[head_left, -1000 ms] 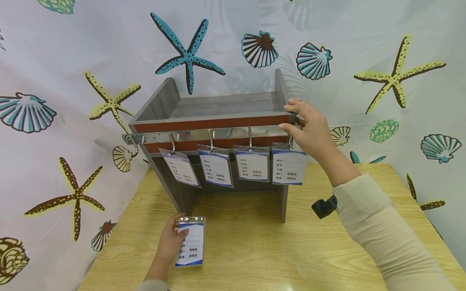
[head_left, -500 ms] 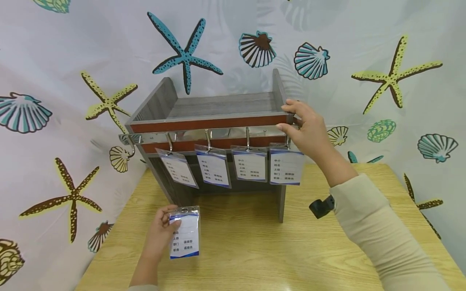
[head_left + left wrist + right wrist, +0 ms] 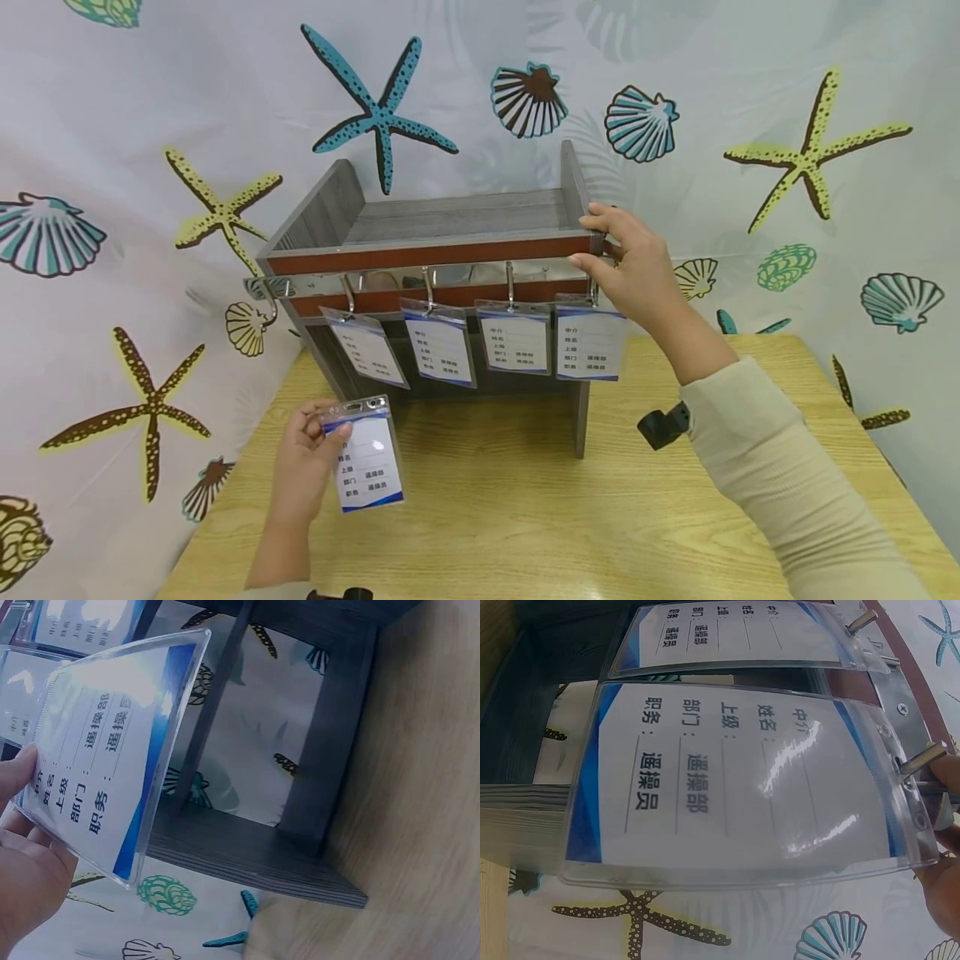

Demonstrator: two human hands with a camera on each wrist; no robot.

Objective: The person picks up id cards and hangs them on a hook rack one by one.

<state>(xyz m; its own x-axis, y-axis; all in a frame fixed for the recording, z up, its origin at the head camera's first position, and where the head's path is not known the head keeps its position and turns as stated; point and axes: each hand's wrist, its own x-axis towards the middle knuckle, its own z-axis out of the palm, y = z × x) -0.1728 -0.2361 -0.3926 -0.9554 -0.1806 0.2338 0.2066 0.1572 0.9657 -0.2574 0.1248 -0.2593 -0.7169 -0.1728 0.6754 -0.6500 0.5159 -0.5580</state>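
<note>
My left hand (image 3: 303,462) pinches a clear-sleeved name badge (image 3: 367,467) by its upper left, thumb on the front. The badge is raised above the table, slightly tilted, left of the grey wooden shelf (image 3: 457,218). Its punched top strip shows in the head view. My right hand (image 3: 633,258) grips the shelf's front right corner, thumb on the front by the metal hook rail (image 3: 465,273). Several like badges hang from the rail's hooks, the rightmost badge (image 3: 735,780) just below my right hand. The leftmost hook (image 3: 268,304) carries no badge.
The shelf stands on a wood-grain table (image 3: 675,517), its right side panel (image 3: 579,421) reaching down to the tabletop. Behind hangs a white cloth (image 3: 465,75) printed with shells and starfish. A black wrist camera (image 3: 660,427) juts from my right sleeve.
My left hand has lifted the badge up and to the left, and the badge has tilted. My right hand stays at the shelf corner. The hanging badges keep their places.
</note>
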